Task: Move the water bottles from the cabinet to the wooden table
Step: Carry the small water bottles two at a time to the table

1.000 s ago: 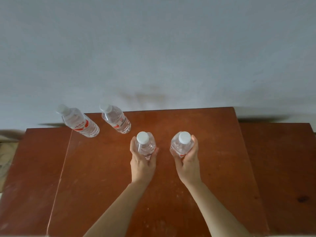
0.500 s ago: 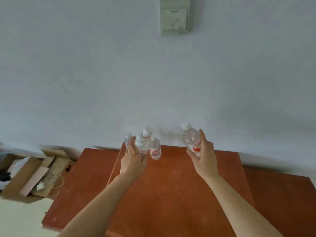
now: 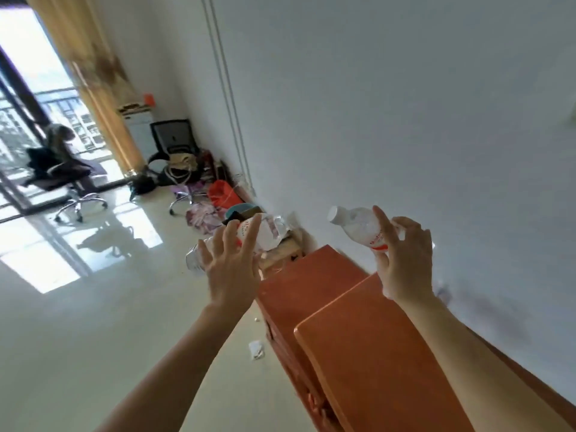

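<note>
The white wall (image 3: 405, 104) and pale glossy floor (image 3: 93, 307) fill most of what I see, with the reddish-brown cabinet (image 3: 374, 353) standing against the wall, drawer fronts facing the room. Both bare forearms reach forward and up. The left hand (image 3: 230, 269) is out past the cabinet's front edge, over the floor, back of the hand toward me. Its fingers (image 3: 254, 227) are splayed wide and laid across the left bottle (image 3: 268, 233), which lies crosswise behind them. That bottle is blurred, so I cannot tell whether a second one is held with it. The right hand (image 3: 405, 260) is raised above the far end of the cabinet top, near the wall. Its fingers are curled round the right bottle (image 3: 358, 226), thumb (image 3: 384, 226) along the near side. This bottle is tilted, white cap (image 3: 335, 215) pointing up and left.
</note>
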The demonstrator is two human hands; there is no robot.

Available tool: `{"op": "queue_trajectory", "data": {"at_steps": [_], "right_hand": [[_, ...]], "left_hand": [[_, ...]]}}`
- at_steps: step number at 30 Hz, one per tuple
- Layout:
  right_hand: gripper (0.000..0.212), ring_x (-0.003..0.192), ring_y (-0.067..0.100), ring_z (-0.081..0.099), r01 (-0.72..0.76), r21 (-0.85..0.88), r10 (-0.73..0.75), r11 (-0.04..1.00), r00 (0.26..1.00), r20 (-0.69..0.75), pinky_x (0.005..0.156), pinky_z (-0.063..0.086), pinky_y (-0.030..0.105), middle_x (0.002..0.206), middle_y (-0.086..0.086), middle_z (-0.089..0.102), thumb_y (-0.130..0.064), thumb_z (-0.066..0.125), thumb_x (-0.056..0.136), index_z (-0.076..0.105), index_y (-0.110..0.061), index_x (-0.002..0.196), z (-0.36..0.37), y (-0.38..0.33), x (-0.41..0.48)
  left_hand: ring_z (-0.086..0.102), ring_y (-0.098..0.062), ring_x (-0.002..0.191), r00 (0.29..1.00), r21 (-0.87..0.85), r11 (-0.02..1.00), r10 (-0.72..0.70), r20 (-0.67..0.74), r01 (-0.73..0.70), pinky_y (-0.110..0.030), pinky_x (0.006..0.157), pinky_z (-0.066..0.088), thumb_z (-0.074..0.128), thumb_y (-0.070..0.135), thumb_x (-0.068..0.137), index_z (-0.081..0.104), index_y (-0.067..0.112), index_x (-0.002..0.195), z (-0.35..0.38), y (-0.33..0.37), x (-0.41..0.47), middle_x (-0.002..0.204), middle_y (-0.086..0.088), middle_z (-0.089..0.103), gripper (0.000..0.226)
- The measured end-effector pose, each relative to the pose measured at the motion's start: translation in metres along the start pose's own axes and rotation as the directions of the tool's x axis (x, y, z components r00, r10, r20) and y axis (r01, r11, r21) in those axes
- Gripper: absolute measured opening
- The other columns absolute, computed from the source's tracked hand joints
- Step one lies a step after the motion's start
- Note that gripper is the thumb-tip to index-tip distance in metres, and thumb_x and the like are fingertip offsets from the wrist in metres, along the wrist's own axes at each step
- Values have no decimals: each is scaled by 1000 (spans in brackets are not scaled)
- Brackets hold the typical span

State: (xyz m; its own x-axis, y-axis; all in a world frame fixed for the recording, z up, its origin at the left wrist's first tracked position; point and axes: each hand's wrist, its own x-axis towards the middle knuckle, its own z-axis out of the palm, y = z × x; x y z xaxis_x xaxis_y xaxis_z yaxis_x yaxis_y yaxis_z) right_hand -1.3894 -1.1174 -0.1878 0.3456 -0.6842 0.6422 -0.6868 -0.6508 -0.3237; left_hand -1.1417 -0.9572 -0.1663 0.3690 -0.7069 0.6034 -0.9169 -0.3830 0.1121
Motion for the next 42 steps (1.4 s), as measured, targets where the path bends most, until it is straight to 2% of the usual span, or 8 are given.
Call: {"op": "queue_trajectory", "data": {"at_steps": [4, 8, 13, 17, 23, 30, 35, 42], "right_hand": [[95, 126, 38, 52, 235, 210, -256, 949, 963, 80, 103, 40, 67, 130, 22, 55, -8, 80, 83, 29, -33, 158, 46, -135, 4], [90, 128, 37, 48, 385, 303, -432, 872, 896, 105, 116, 25, 63, 134, 18, 52, -9, 75, 87, 25, -37, 158, 81, -260, 2], [88, 117, 42, 53, 559, 419, -607, 715, 795, -24, 104, 38, 70, 126, 24, 55, 1, 77, 80, 42, -29, 154, 125, -450, -16], [84, 123, 42, 52, 658, 507, -729, 557, 680, -82, 110, 31, 72, 130, 22, 54, -2, 77, 83, 42, -30, 154, 157, -607, -36], [89, 122, 40, 52, 739, 566, -791, 367, 567, -228, 112, 29, 70, 130, 19, 53, 0, 78, 80, 40, -32, 155, 199, -782, -67], [93, 123, 39, 50, 780, 588, -813, 213, 476, -337, 115, 24, 67, 131, 18, 52, -1, 78, 78, 39, -34, 155, 281, -933, -67], [95, 123, 42, 50, 767, 627, -821, 138, 443, -361, 114, 24, 71, 131, 20, 51, 2, 80, 73, 43, -31, 153, 347, -1041, -44], [102, 121, 40, 51, 759, 651, -830, 12, 371, -417, 113, 22, 71, 128, 20, 52, 7, 83, 66, 44, -32, 152, 403, -1204, -25]], "left_hand": [[48, -42, 128, 980, 267, 944, -199, -9, 194, -72, 100, 37, 78, 20, 84, 37, 28, 153, -69, -109, -52, 138, -17, 53, 81], [50, -42, 127, 941, 357, 871, -320, -105, 336, -73, 101, 36, 75, 18, 86, 43, 26, 150, -126, -201, -96, 137, -16, 56, 72], [50, -42, 124, 845, 429, 731, -494, -206, 531, -73, 102, 34, 75, 16, 86, 41, 27, 151, -212, -332, -166, 134, -16, 55, 74], [51, -43, 125, 770, 519, 591, -589, -246, 618, -74, 101, 36, 78, 16, 83, 38, 27, 152, -289, -424, -218, 136, -18, 54, 81], [53, -46, 125, 677, 609, 392, -647, -350, 689, -73, 99, 39, 82, 17, 79, 31, 29, 154, -355, -526, -265, 138, -22, 54, 91], [50, -41, 130, 593, 669, 224, -703, -393, 709, -71, 101, 38, 82, 19, 80, 14, 34, 158, -361, -649, -276, 144, -19, 51, 104], [50, -40, 130, 475, 654, 59, -737, -481, 754, -70, 101, 37, 81, 15, 81, 31, 31, 155, -358, -745, -250, 143, -18, 52, 91], [54, -41, 123, 421, 638, -56, -707, -568, 768, -71, 96, 38, 84, 7, 74, 42, 28, 151, -372, -882, -239, 136, -19, 56, 90]]}}
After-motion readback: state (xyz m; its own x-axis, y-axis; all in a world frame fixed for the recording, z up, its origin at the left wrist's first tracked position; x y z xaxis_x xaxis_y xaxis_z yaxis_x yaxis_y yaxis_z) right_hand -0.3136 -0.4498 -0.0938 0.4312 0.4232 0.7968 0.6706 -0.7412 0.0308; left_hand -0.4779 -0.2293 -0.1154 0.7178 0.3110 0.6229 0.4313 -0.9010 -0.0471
